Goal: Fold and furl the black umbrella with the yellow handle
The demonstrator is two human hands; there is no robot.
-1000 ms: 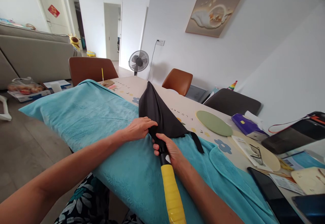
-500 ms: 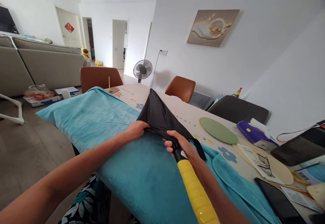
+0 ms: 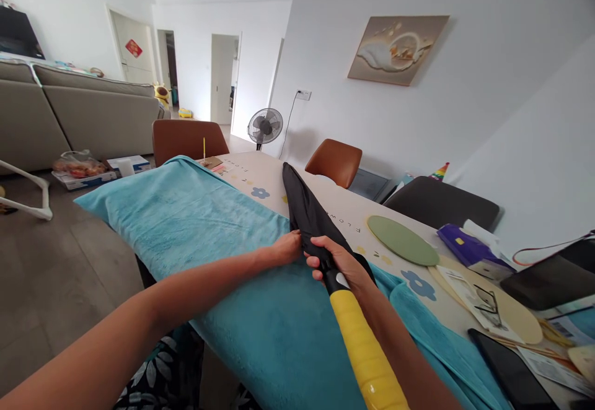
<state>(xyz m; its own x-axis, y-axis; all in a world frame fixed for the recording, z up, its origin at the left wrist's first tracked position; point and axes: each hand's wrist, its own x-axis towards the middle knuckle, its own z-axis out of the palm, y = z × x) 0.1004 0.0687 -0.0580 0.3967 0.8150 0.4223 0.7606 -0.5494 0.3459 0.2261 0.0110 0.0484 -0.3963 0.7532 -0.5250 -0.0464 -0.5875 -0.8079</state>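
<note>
A folded black umbrella (image 3: 312, 207) with a yellow-wrapped handle (image 3: 360, 342) points away from me, across the table. My right hand (image 3: 338, 260) is wrapped around its black neck, just above the yellow part. At the left side of the canopy, my left hand (image 3: 289, 247) is closed on the black cloth near the neck; its fingertips are partly hidden behind the fabric. Beneath both hands a turquoise towel (image 3: 186, 212) covers the near side of the table.
The table (image 3: 274, 178) has flower prints. On its right lie a green oval placemat (image 3: 402, 239), a purple tissue pack (image 3: 467, 249), glasses (image 3: 488, 303) and a black phone (image 3: 509, 366). Brown chairs (image 3: 334, 162) and a fan (image 3: 264, 126) stand beyond.
My left hand has moved right, drawing the loose canopy cloth in against the shaft, so the umbrella looks narrower. My right hand keeps its grip on the neck. The view has shifted slightly.
</note>
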